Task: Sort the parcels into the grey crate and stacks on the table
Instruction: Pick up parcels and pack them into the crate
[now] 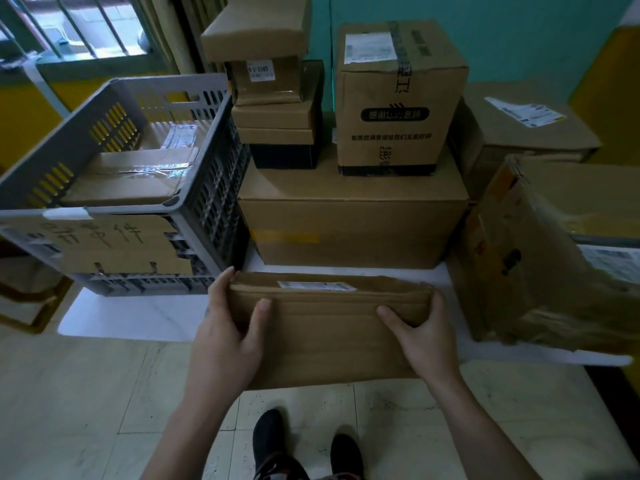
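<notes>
Flat parcel [329, 327]: being held at counter [138, 317] edge, before big box [349, 226]. Left hand [225, 341], right hand [422, 337]: fingers clamping its ends, thumbs on top. Keeping level; probably crate-bound [207, 181].

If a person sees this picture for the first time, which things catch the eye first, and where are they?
First, the flat cardboard parcel held at the table's near edge, left hand and right hand gripping its ends. Then the grey crate at left with boxes inside, and the tall printed carton stacked behind.
</notes>
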Tool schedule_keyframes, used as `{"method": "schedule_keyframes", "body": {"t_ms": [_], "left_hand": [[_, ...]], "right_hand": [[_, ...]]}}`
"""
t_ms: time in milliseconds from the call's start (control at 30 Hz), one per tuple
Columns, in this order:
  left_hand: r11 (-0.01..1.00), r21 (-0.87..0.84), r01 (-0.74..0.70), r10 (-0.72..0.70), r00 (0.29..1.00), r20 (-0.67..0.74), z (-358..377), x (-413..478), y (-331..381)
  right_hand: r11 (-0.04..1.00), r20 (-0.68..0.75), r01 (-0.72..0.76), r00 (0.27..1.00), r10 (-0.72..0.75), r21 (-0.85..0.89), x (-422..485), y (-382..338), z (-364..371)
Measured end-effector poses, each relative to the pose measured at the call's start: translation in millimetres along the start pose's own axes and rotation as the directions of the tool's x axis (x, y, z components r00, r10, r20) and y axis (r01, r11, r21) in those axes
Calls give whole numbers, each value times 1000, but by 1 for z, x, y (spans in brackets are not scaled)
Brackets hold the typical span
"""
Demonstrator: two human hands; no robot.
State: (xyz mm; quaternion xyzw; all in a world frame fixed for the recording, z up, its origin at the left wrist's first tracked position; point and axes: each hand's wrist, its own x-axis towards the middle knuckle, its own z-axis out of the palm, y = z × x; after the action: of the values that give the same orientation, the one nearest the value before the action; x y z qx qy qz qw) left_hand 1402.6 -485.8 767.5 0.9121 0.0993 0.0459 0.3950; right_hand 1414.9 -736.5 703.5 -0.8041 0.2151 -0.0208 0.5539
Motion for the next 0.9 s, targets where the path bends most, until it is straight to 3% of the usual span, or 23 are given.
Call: {"method": "schedule_keyframes", "body": {"t_ms": [233,533,900], "left_hand": [[985,-50,165,-170,977,-128,12,17,8],[964,-217,156,-189,972,-141,28,22,-4],[909,-315,273,-312,947,-79,43,34,-18]], "right_hand": [[999,-115,-9,993,12,33,-1,-7,10],[999,-235,-13,972,21,34,0,-7,5],[997,-234,-81,969,77,-9,10,-5,13]]}}
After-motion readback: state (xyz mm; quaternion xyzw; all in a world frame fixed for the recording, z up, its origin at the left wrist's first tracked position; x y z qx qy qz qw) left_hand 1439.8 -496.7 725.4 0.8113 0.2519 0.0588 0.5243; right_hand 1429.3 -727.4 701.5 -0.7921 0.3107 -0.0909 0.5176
